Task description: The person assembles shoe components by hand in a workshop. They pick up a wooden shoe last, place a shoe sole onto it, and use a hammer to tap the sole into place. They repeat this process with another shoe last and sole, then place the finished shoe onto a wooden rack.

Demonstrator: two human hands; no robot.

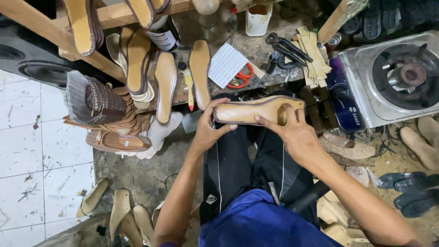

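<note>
A tan shoe sole with a dark rim [249, 111] lies sideways across my knees, its underside up. My left hand [211, 129] grips its left end, thumb under and fingers curled over the edge. My right hand [292, 130] presses on its right end, the index finger stretched along the lower rim and the thumb over the heel part. I sit in dark trousers [242, 160] and a blue shirt.
A low wooden workbench [256, 45] ahead holds soles, red-handled scissors [241, 77], black pliers [288, 45], a white cup and tan strips. A gas stove [393, 77] sits at the right. Woven uppers and stacked soles [105, 110] lie left; more soles rest on the floor.
</note>
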